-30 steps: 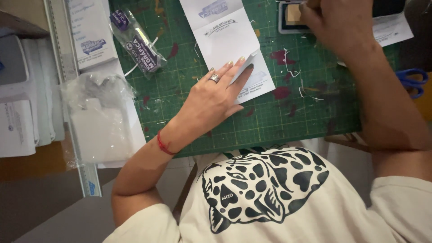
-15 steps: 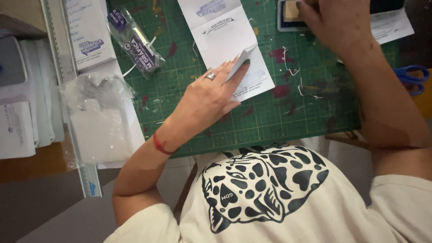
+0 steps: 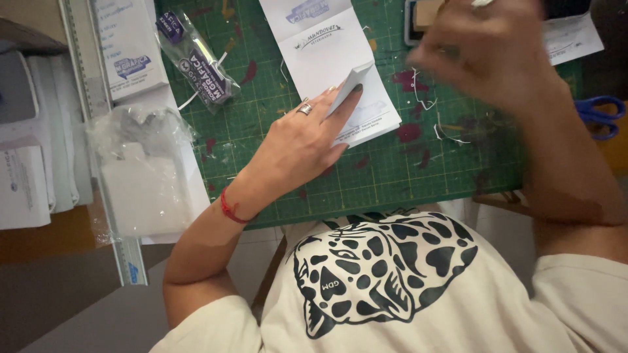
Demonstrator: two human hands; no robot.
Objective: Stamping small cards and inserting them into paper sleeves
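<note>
Paper pad (image 3: pixel 337 72), white and printed at its top, lies on the green cutting mat (image 3: pixel 392 170) in the upper middle of the frame. My left hand (image 3: pixel 297 140) rests flat across its lower half, palm down, a ring on one finger and a red cord at my wrist. With my fingertips (image 3: pixel 332 91) I have the lower corner of the top sheet lifted, so that it stands bent up off the pad; the fingers lie close together along the fold rather than pinching it hard.

My right hand (image 3: pixel 490 52) hangs above the mat at the upper right, blurred. I cannot tell whether it is spread or clasped round anything. Just behind it, at the top edge, sits a small ink pad (image 3: pixel 422 13) in a dark tray.

Left of the paper pad, a clear packet with purple print (image 3: pixel 196 59) lies slanted on the mat. Farther left a metal ruler (image 3: pixel 98 144) runs down the frame, with a crumpled clear bag (image 3: pixel 140 170) across it. Blue-handled scissors (image 3: pixel 598 114) show at the right edge. Paint smears and thread scraps dot the mat.
</note>
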